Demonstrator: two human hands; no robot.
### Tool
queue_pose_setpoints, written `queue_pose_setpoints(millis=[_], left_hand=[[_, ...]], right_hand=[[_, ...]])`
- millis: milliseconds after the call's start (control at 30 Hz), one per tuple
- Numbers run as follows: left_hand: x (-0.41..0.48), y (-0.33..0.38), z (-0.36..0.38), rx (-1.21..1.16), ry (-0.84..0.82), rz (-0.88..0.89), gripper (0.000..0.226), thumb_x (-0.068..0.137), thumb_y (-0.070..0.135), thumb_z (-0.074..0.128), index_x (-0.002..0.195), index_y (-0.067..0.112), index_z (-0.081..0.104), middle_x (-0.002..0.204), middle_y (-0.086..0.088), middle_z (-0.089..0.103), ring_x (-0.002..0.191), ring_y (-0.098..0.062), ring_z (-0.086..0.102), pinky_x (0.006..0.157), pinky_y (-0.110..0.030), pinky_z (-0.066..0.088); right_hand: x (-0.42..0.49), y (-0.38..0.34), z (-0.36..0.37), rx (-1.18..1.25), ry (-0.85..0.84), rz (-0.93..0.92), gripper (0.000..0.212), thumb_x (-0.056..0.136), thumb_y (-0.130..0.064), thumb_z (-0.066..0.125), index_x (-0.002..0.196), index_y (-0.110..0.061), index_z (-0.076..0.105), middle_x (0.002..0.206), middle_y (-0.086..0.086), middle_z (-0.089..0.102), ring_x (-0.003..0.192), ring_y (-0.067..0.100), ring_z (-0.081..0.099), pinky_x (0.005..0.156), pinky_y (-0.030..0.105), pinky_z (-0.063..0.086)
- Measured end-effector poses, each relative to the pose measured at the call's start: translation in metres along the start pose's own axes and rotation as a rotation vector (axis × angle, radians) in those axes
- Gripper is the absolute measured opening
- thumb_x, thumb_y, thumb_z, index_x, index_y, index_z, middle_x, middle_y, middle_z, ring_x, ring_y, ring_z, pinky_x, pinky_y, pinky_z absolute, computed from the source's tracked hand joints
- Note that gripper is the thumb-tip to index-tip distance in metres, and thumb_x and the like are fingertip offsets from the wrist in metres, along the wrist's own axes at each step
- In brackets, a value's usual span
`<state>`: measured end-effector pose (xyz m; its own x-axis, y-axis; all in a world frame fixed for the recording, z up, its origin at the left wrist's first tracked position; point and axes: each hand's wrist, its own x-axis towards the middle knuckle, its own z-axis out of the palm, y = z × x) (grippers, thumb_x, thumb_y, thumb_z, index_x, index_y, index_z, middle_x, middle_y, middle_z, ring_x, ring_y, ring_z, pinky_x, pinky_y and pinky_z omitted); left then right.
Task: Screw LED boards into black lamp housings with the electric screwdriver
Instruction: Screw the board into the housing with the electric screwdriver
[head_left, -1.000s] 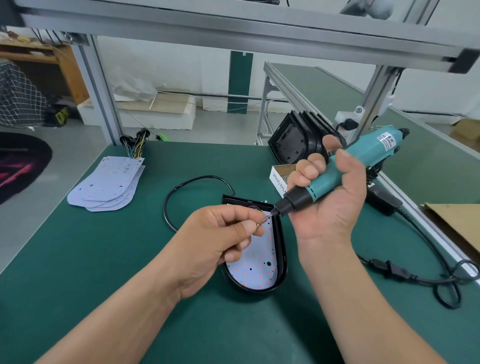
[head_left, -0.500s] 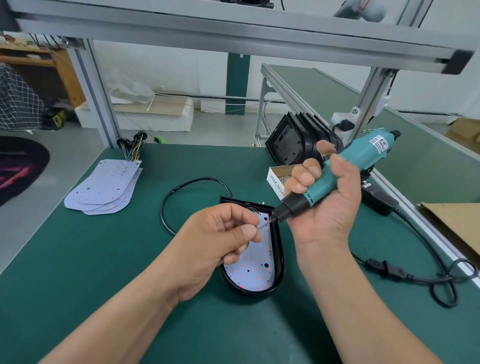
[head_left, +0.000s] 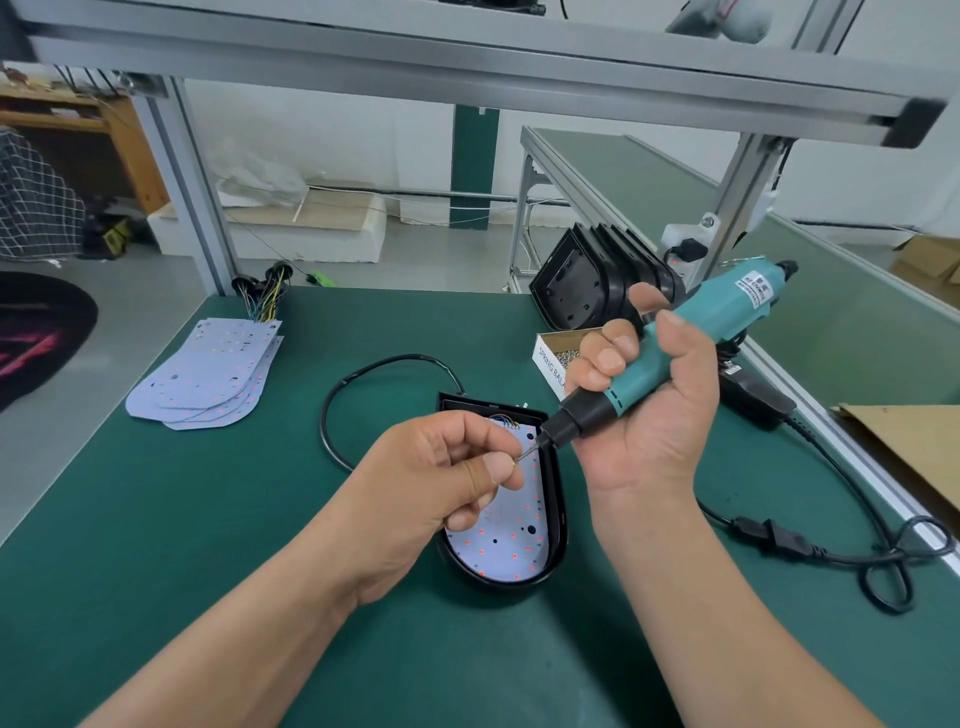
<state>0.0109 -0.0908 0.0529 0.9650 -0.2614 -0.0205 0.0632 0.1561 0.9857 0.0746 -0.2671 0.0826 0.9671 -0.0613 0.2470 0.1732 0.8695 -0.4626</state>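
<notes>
Our right hand (head_left: 654, 415) gripped the teal electric screwdriver (head_left: 727, 306), fingers and thumb curled round its barrel, the tool tilted with its bit pointing down and to our left. Our left hand (head_left: 441, 478) pinched a small screw (head_left: 516, 460) between thumb and forefinger, right at the tip of the bit, the other fingers curled under. Both hands worked just above the upper half of a black lamp housing (head_left: 560, 499), which lay flat on the green tabletop (head_left: 208, 545) with a white LED board (head_left: 511, 551) seated inside it, red dots showing across the board's face. A black cable (head_left: 332, 410) looped from the housing's top edge across the tabletop. At far left lay a fanned stack of spare LED boards (head_left: 208, 374), coloured wires at their top end. Behind our right hand stood a row of empty black housings (head_left: 582, 286) and an open box of screws (head_left: 548, 358). The screwdriver's power cord (head_left: 831, 551) trailed along the tabletop's right edge.
</notes>
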Motion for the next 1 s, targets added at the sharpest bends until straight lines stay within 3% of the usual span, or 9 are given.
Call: queue_pose_setpoints(millis=[167,467,633,1000], left_hand=[[-0.001,0.001,0.000,0.014,-0.004,0.000,0.011,0.087,0.014,0.074,0.089,0.023,0.081,0.087,-0.010,0.076,0.064,-0.013,0.049,0.052,-0.020,0.040],[0.000,0.000,0.001,0.141,0.038,-0.011,0.011,0.081,0.022,0.076,0.090,0.027,0.079,0.088,-0.006,0.079,0.068,-0.016,0.050,0.055,-0.020,0.042],[0.000,-0.001,0.001,0.221,0.064,-0.016,0.025,0.096,0.006,0.073,0.091,0.031,0.078,0.089,-0.002,0.080,0.067,-0.013,0.051,0.057,-0.018,0.043],[-0.001,0.000,0.001,0.238,0.041,0.035,0.026,0.103,0.009,0.066,0.097,0.030,0.080,0.098,-0.003,0.081,0.064,-0.012,0.047,0.056,-0.020,0.041]], right_hand=[[-0.001,0.001,0.000,-0.019,0.000,-0.003,0.019,0.100,-0.021,0.047,0.109,-0.016,0.063,0.070,-0.003,0.046,0.057,0.011,0.048,0.051,0.021,0.042],[0.000,0.002,-0.002,-0.093,-0.022,0.033,0.017,0.099,-0.020,0.050,0.110,-0.016,0.062,0.070,-0.001,0.045,0.056,0.012,0.047,0.050,0.023,0.042],[-0.005,0.006,-0.004,-0.122,0.014,0.031,0.013,0.103,-0.023,0.052,0.110,-0.018,0.061,0.071,-0.003,0.046,0.057,0.011,0.048,0.053,0.022,0.044],[-0.007,0.012,-0.007,-0.061,0.125,0.073,0.013,0.101,-0.023,0.052,0.106,-0.017,0.062,0.068,-0.003,0.045,0.054,0.010,0.048,0.050,0.021,0.044]])
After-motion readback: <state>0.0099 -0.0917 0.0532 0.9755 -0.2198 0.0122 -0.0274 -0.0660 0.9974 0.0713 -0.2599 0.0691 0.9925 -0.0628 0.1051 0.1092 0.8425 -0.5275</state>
